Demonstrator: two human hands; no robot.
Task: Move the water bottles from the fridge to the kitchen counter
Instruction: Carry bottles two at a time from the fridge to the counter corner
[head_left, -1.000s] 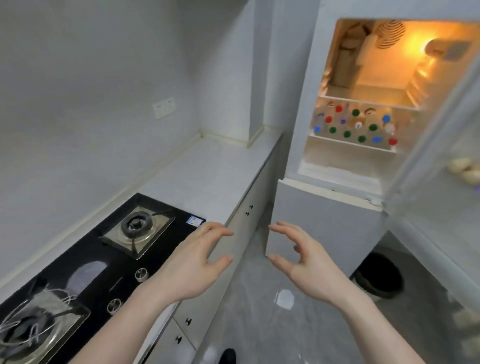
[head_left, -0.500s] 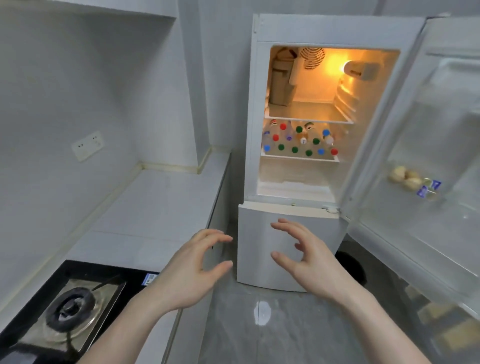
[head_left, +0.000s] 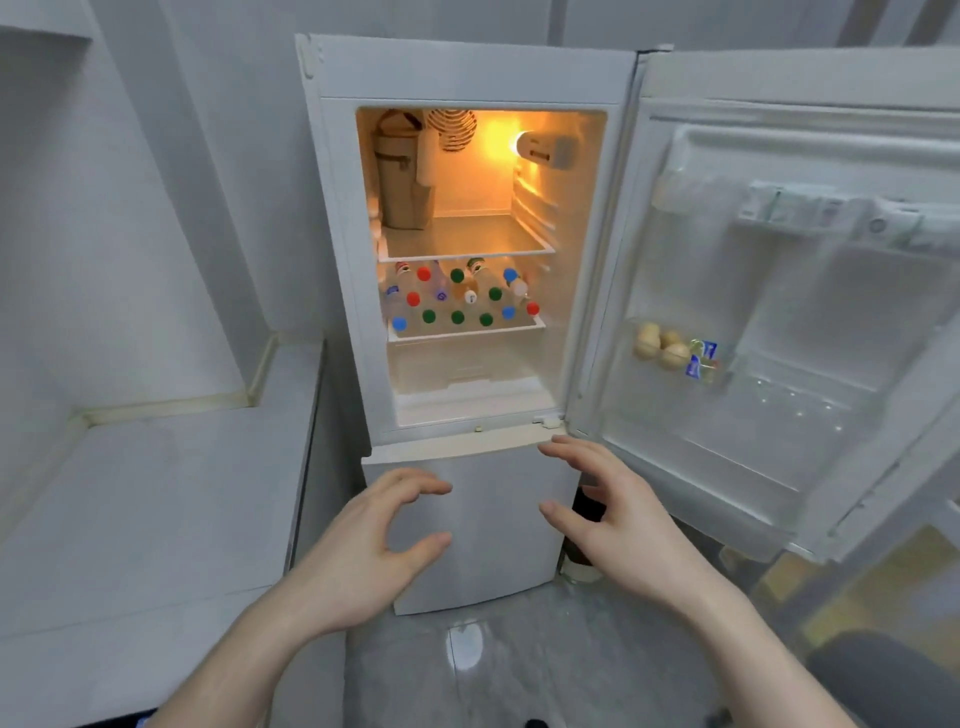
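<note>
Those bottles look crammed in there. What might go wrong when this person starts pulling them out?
The water bottles stand packed together on the lower shelf, so lifting one may topple its neighbours. The open fridge door hangs close beside the right hand and could get bumped. Both hands are empty, the left hand included.

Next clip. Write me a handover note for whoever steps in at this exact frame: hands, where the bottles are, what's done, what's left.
Left hand: empty, fingers loosely curved, held in front of the closed lower door.
Right hand: empty, the same, short of the fridge.
Bottles: all on the second shelf, caps red, green and blue, packed close together. Upper door stands wide open.
Counter: to the left of the fridge; no bottle on the part in view.
Done: door open, nothing moved as far as shown.
Left: reach in, take the bottles out, set them on the counter.
</note>
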